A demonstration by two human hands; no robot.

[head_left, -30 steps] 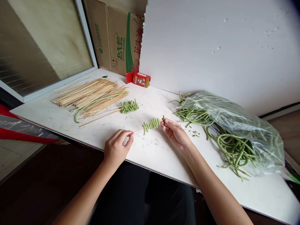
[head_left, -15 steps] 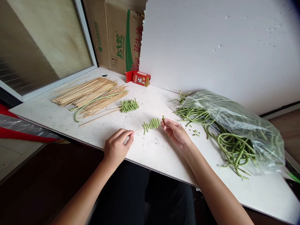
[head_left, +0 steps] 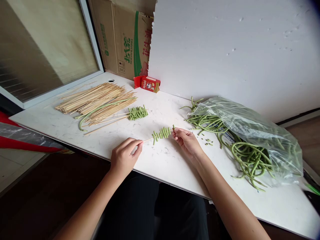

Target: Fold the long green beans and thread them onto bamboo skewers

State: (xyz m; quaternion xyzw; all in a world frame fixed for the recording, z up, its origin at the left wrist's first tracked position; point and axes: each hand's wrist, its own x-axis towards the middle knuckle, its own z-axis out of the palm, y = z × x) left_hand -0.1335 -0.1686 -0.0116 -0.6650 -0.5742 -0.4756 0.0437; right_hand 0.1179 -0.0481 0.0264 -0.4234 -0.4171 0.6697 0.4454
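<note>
My left hand pinches the bare end of a thin wooden skewer. Several short green bean pieces are threaded crosswise along the skewer's far half, packed side by side. At its right end my right hand is closed on one more bean piece, set a little apart from the row. The lower part of that piece is hidden by my fingers. Beyond the left hand lie finished-looking skewers of bean pieces, their sticks pointing left.
A pile of bare skewers covers the table's left side, with a long bean across it. A plastic bag spills long green beans on the right. Small bean scraps lie nearby. A red box stands at the back.
The bean piece in my right hand has shifted very slightly left, closer to the threaded row. My left hand keeps its pinch on the skewer.
</note>
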